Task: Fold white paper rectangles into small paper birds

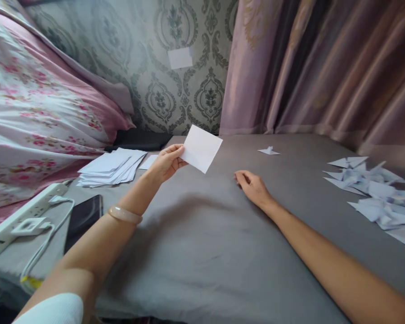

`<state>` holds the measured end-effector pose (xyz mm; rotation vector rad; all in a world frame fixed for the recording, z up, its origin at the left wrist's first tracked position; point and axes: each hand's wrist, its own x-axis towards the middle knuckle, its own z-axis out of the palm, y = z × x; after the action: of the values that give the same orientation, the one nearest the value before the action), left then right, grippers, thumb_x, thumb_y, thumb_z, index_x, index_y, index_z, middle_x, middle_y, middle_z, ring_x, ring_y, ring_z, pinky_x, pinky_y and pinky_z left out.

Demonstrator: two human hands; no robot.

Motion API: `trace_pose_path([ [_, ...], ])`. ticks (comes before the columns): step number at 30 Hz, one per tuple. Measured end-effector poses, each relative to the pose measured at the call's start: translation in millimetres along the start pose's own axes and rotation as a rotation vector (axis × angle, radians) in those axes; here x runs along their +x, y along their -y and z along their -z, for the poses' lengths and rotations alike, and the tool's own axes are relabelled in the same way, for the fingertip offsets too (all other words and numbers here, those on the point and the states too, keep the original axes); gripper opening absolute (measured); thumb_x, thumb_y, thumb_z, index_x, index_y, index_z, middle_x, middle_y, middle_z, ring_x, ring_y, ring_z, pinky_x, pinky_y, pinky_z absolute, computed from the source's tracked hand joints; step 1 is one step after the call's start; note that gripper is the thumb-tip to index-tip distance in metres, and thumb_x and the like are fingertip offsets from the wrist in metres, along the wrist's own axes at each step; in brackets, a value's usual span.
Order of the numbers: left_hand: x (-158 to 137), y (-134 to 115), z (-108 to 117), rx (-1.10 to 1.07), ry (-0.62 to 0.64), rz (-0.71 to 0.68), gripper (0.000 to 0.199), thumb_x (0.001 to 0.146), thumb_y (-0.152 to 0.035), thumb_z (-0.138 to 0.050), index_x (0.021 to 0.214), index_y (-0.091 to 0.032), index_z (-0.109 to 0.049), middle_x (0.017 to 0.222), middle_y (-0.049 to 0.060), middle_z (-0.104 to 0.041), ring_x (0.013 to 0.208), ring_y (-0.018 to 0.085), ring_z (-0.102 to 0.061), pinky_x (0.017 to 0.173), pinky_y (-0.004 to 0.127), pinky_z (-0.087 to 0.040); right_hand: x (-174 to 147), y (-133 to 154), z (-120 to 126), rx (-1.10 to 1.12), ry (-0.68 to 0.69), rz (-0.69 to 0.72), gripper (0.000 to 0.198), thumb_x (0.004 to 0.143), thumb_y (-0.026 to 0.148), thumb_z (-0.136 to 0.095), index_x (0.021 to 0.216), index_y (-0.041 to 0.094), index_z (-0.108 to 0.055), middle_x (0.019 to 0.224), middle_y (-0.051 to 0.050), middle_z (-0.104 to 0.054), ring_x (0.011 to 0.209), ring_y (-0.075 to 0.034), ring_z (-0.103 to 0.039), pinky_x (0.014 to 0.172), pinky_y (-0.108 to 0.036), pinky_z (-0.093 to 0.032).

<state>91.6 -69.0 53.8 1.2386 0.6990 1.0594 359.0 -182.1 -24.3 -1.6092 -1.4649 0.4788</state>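
Between the thumb and fingers of my left hand [169, 163], a white sheet of paper [203, 149] is held up by one edge, above the grey cloth surface. My right hand [253, 185] rests low over the cloth, its fingers loosely curled, and no object shows in it. A stack of white paper sheets [110, 167] lies to the left, behind my left forearm. Another sheet [148, 162] lies flat beside the stack, partly hidden by my left hand. Beyond my right hand sits a single folded paper piece [269, 150], shaped like a crane.
Several folded paper cranes [384, 193] lie heaped at the right. A phone [85, 220] and a white power strip [23, 216] with plugged-in cables are at the left edge. A dark flat item [138, 139] lies by the wall, near the floral fabric [47, 103]. Curtains [300, 67] hang behind.
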Motion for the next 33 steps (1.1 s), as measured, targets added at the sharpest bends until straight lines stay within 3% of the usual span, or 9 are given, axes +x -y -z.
trace_pose_path([
  [4, -7.2, 29.9, -27.7, -0.063, 0.076, 0.112, 0.021, 0.078, -0.028, -0.072, 0.091, -0.015, -0.064, 0.085, 0.002, -0.067, 0.078, 0.013, -0.065, 0.084, 0.034, -0.054, -3.4, 14.4, 3.8, 0.465, 0.095, -0.188, 0.069, 0.093, 0.067, -0.020, 0.101, 0.015, -0.065, 0.100, -0.015, -0.073, 0.085, -0.019, -0.069, 0.071, -0.031, -0.053],
  [8, -12.8, 53.1, -40.6, -0.056, 0.126, 0.169, 0.024, 0.076, -0.031, -0.075, 0.091, -0.016, -0.064, 0.088, 0.002, -0.068, 0.081, 0.014, -0.065, 0.084, 0.034, -0.053, -6.6, 22.3, 5.9, 0.661, 0.128, -0.227, 0.057, 0.082, 0.069, -0.051, 0.097, 0.016, -0.067, 0.096, -0.011, -0.073, 0.083, -0.019, -0.068, 0.068, -0.029, -0.051],
  [12, -18.7, 63.1, -42.3, 0.002, 0.166, 0.177, 0.028, 0.074, -0.036, -0.076, 0.091, -0.017, -0.064, 0.089, 0.002, -0.068, 0.082, 0.015, -0.065, 0.084, 0.034, -0.053, -7.8, 21.4, 3.2, 0.537, 0.096, -0.154, 0.038, 0.070, 0.045, -0.073, 0.096, 0.017, -0.072, 0.093, -0.006, -0.074, 0.078, -0.017, -0.064, 0.064, -0.027, -0.049],
  [16, -26.0, 63.3, -40.2, 0.166, 0.143, 0.087, 0.034, 0.070, -0.035, -0.079, 0.094, -0.018, -0.062, 0.093, 0.003, -0.069, 0.088, 0.018, -0.065, 0.087, 0.034, -0.050, -10.7, 18.4, 1.7, 0.318, 0.032, 0.003, 0.025, 0.083, 0.036, -0.061, 0.096, 0.019, -0.074, 0.090, -0.005, -0.075, 0.080, -0.018, -0.067, 0.071, -0.033, -0.054],
  [20, -33.6, 58.3, -40.0, 0.599, 0.113, -0.343, 0.034, 0.076, -0.033, -0.073, 0.106, -0.021, -0.062, 0.111, 0.007, -0.068, 0.109, 0.023, -0.059, 0.100, 0.039, -0.040, -16.3, 18.9, 7.6, -0.074, -0.088, 0.564, 0.031, 0.091, 0.016, -0.047, 0.109, 0.023, -0.071, 0.115, -0.006, -0.071, 0.110, -0.020, -0.063, 0.095, -0.039, -0.052],
  [23, -36.5, 58.8, -38.3, 0.956, 0.175, -0.657, 0.019, 0.084, -0.026, -0.063, 0.102, -0.023, -0.065, 0.109, 0.006, -0.069, 0.108, 0.024, -0.058, 0.099, 0.042, -0.035, -19.5, 18.4, 11.2, -0.332, -0.083, 0.765, 0.040, 0.089, 0.006, -0.040, 0.111, 0.022, -0.070, 0.119, -0.007, -0.069, 0.117, -0.019, -0.060, 0.099, -0.038, -0.050],
  [26, -37.5, 65.7, -34.6, 1.221, 0.348, -0.747, 0.022, 0.087, -0.013, -0.051, 0.099, -0.024, -0.066, 0.108, 0.004, -0.070, 0.105, 0.022, -0.060, 0.096, 0.042, -0.032, -20.8, 14.3, 10.7, -0.489, 0.065, 0.772, 0.036, 0.089, 0.005, -0.043, 0.108, 0.019, -0.070, 0.114, -0.008, -0.071, 0.109, -0.021, -0.063, 0.093, -0.039, -0.053],
  [29, -38.7, 73.6, -32.3, 1.344, 0.450, -0.651, 0.024, 0.089, -0.013, -0.048, 0.101, -0.023, -0.066, 0.108, 0.005, -0.069, 0.101, 0.021, -0.062, 0.092, 0.041, -0.032, -21.9, 9.1, 8.6, -0.528, 0.232, 0.724, 0.030, 0.088, 0.005, -0.047, 0.104, 0.017, -0.070, 0.111, -0.009, -0.071, 0.103, -0.022, -0.063, 0.090, -0.039, -0.052],
  [33, -39.1, 76.9, -33.4, 1.357, 0.435, -0.480, 0.021, 0.091, -0.020, -0.050, 0.105, -0.019, -0.066, 0.111, 0.008, -0.066, 0.103, 0.023, -0.061, 0.089, 0.039, -0.036, -23.4, 8.5, 6.3, -0.466, 0.249, 0.550, 0.025, 0.091, 0.011, -0.049, 0.101, 0.018, -0.070, 0.111, -0.008, -0.069, 0.102, -0.021, -0.060, 0.090, -0.038, -0.050],
])
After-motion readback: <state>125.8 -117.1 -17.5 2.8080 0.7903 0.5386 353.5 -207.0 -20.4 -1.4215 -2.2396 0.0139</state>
